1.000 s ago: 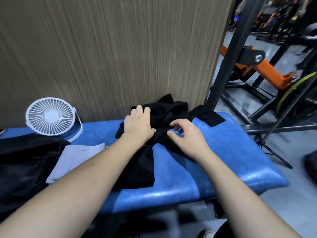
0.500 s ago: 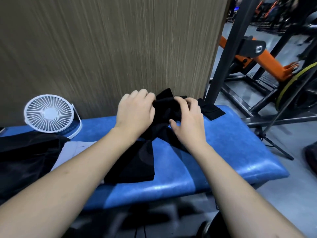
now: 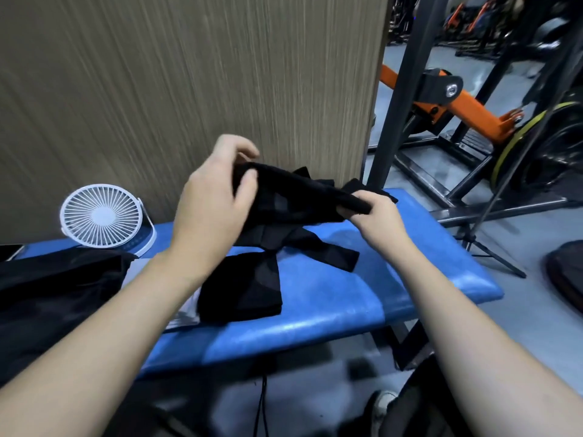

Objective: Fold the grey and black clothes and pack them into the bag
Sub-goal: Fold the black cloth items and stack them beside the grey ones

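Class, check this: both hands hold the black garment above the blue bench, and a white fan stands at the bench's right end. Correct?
Not quite. The head view shows the white fan towards the left end of the blue bench. Both the left hand and right hand do hold the black garment.

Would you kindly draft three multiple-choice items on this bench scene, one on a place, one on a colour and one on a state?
1. Where does the fan stand?
A. on the floor
B. at the left on the bench, by the wall
C. on the orange machine

2. What colour is the bench pad?
A. blue
B. red
C. green

3. How is the black garment held?
A. lying flat, untouched
B. by one hand only
C. by both hands, partly raised

Answers: 1 B, the fan stands on the pad's far left edge beside the wood-grain wall. 2 A, the pad is glossy blue. 3 C, the left hand and the right hand each grip an end, the rest trailing onto the bench.
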{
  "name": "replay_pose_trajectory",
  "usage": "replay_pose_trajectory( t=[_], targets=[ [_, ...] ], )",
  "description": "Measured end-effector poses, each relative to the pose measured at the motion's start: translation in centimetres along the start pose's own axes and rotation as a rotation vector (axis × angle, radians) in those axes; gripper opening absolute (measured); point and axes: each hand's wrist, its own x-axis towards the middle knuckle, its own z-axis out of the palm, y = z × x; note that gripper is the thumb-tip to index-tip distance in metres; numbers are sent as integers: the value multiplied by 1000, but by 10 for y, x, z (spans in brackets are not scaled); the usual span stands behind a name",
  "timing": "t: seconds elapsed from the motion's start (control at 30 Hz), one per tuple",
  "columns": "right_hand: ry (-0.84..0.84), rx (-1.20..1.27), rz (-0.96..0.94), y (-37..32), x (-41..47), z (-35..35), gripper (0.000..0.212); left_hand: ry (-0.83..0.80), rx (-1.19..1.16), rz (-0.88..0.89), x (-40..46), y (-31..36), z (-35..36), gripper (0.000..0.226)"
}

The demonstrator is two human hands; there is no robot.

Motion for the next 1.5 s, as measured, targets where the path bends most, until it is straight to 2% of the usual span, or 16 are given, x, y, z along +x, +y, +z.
replay_pose_trajectory(
  t=[0.1,0.2,0.3,0.37,0.4,0.53,0.7,0.8,0.87,1.03,1.2,1.37,1.43,1.5],
  targets=[
    [-119,296,115,12,-14,-31,9,19,-117,-196,-14,-13,11,19],
    [-293,524,250,28,-29,-59,16,-57,-237,-338,-40,-22,42,24],
    [-299,472,334,41,-46,-82,9,-210,-496,-600,-64,-16,73,34],
    [-232,331,410,51,-54,-95,5,-320,-714,-763,-73,-2,88,45],
    [-195,245,445,58,-58,-100,10,-366,-745,-797,-76,3,94,50],
    [-112,-26,473,77,-66,-116,30,-445,-635,-773,-83,19,117,52],
    [-85,-57,502,85,-66,-121,26,-632,-320,-633,-99,22,137,30],
    [3,-120,429,80,-62,-118,22,-654,-181,-593,-105,16,139,34],
    [44,-67,367,73,-60,-114,22,-638,-159,-572,-109,14,140,34],
    [57,59,195,39,-68,-90,20,-583,-273,-615,-110,12,139,32],
    [34,-37,88,22,-75,-44,18,-563,-550,-764,-110,7,139,35],
    [-162,-155,41,19,-77,-6,18,-560,-542,-760,-110,8,141,31],
    [-243,-172,43,17,-79,7,20,-536,-620,-802,-108,8,139,25],
    [-336,-186,64,16,-80,15,23,-535,-736,-888,-106,10,134,28]
  ],
)
